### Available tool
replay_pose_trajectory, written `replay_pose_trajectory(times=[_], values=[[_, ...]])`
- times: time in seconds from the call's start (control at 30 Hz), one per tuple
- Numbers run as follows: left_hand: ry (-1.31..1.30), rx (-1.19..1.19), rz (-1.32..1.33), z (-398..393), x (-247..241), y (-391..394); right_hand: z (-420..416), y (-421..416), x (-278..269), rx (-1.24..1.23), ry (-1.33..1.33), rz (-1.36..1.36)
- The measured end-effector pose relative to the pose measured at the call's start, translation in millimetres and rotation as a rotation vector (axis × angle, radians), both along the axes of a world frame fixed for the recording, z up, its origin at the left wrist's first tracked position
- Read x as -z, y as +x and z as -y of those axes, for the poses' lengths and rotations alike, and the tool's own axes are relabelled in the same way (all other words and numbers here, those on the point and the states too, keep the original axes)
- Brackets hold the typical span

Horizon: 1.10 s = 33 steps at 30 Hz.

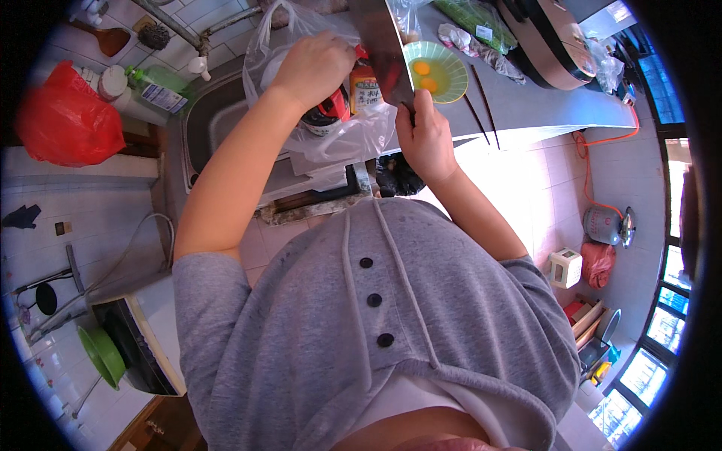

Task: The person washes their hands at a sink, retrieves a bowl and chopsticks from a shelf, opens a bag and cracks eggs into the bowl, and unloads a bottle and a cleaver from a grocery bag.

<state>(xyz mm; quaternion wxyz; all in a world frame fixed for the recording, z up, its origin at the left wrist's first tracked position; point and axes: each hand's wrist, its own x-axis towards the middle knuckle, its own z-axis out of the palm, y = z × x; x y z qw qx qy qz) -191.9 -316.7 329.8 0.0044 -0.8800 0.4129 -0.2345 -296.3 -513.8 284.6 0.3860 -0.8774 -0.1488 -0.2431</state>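
Observation:
My right hand [427, 135] grips the handle of a cleaver [386, 56], its broad blade pointing up and away from me. My left hand [318, 65] is over a clear plastic bag [338, 144], fingers curled near a red bottle cap; whether it holds anything is hidden. Inside the bag stand a bottle with a yellow label [364, 93] and a dark, red-capped bottle [324, 118]. Just right of the blade, a pale green scalloped bowl [461, 79] holds two raw eggs. Two dark chopsticks [485, 107] lie beside it, tips over the counter edge.
A metal sink [197, 135] is left of the bag. Packed green vegetables [476, 25] and a rice cooker [550, 42] sit at the right back. A red plastic bag [70, 121] and a green detergent bottle [161, 90] are at the left.

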Motion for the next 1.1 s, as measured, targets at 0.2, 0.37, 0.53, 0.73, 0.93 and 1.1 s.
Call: replay_pose_trajectory(times=[0.2,0.37,0.53,0.73,0.93,1.1], values=[[0.012,-0.005,-0.004,0.6,1.6,1.7,-5.1,-1.9,0.7,-0.003,0.024,0.014],[0.056,-0.007,-0.028,0.2,-0.5,2.6,-17.0,-2.1,-2.0,0.060,-0.033,-0.017],[0.100,-0.058,-0.032,2.6,-0.2,2.4,-30.4,0.7,4.3,0.177,-0.159,-0.047],[0.089,-0.072,-0.039,4.6,0.2,3.0,-38.1,-1.0,3.0,0.184,-0.186,-0.010],[0.093,-0.026,0.054,4.6,0.7,0.7,-43.9,1.6,4.8,0.205,-0.212,-0.010],[0.077,-0.003,0.037,4.9,1.5,0.5,-48.8,11.1,0.7,0.207,-0.228,0.000]])
